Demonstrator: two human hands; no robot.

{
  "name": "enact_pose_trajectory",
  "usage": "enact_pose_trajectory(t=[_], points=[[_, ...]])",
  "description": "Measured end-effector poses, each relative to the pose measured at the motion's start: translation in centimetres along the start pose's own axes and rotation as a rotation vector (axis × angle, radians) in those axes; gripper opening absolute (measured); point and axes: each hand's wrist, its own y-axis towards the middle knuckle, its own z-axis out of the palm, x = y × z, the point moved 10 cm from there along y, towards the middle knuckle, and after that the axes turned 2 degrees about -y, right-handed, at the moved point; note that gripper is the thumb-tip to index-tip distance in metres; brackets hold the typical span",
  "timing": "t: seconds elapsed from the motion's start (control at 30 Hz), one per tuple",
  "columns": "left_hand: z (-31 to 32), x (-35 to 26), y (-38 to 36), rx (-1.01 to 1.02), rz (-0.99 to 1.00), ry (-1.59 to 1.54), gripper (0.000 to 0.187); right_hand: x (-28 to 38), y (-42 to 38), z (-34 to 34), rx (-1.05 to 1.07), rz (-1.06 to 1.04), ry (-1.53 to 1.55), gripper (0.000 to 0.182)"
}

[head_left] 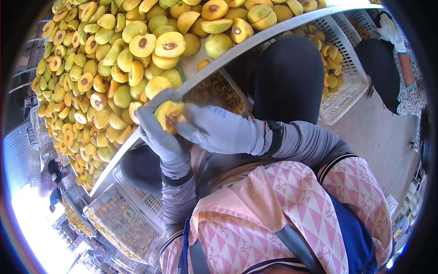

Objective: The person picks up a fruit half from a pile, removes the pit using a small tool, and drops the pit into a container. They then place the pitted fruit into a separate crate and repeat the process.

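A halved yellow peach (167,115) is held just over the table's near edge, its cut face with the brown centre turned toward me. My left hand (157,130), in a grey glove, is closed around it from the left and below. From the right, my right hand (212,130), also gloved, is closed with its fingertips at the cut face. Whatever the right fingers grip is hidden by the glove. Right beyond my hands lies a large heap of halved peaches (168,44), many with pits or brown hollows showing.
The table's metal rim (269,34) curves in front of me. Under it lie brownish-yellow scraps (216,93). A white crate (335,107) of peach halves stands beside my knee. More crates (123,214) are at lower left. At far right sits another person (406,77), one gloved hand raised.
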Motion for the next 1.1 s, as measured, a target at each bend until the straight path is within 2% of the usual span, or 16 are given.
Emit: enact_pose_trajectory(t=[0.1,0.2,0.4,0.5,0.57,0.6,0.63,0.67,0.77,0.83,0.9,1.0,1.1], points=[[0.2,-2.6,0.0,0.000,0.185,0.257,0.024,-0.3,0.1,-0.4,-0.092,-0.008,0.090,0.025],[-0.8,2.4,-0.4,-0.118,-0.144,-0.291,0.025,-0.1,0.1,-0.1,-0.063,-0.059,0.125,0.023],[0.2,-2.0,0.1,-0.030,0.115,0.211,0.040,2.0,-0.7,0.2,-0.096,-0.279,-0.314,0.020],[-0.2,0.8,-0.1,-0.052,-0.067,-0.131,0.035,2.0,-0.4,0.6,-0.102,-0.314,-0.328,0.018],[-0.1,-1.0,-0.3,-0.058,0.155,0.159,0.034,-0.1,0.2,0.7,-0.048,-0.004,0.161,0.019],[0.3,-2.0,-0.6,-0.061,0.265,0.303,0.033,-0.6,0.2,0.9,-0.032,0.063,0.270,0.019],[0.2,-1.8,-0.5,-0.068,0.238,0.252,0.033,-1.2,0.1,1.1,-0.023,0.131,0.379,0.020],[0.2,-1.6,-0.6,-0.076,0.210,0.203,0.033,-1.1,0.1,1.0,-0.024,0.108,0.354,0.020],[0.2,-0.7,-0.4,-0.065,0.143,0.189,0.035,-0.1,0.1,0.7,-0.131,-0.105,0.053,0.022],[0.4,-0.1,-0.2,-0.023,0.112,0.196,0.034,0.8,-0.1,0.4,-0.148,-0.173,-0.124,0.022],[0.7,0.1,-0.1,0.043,0.088,0.176,0.032,1.0,-0.3,0.0,-0.076,-0.125,-0.197,0.022],[0.3,3.3,-0.5,-0.056,-0.227,-0.209,0.029,-1.0,-0.3,0.5,0.013,0.158,0.043,0.017],[0.6,-0.4,-0.3,-0.032,0.116,0.143,0.023,-0.5,-0.1,1.1,0.020,-0.006,0.010,0.018]])
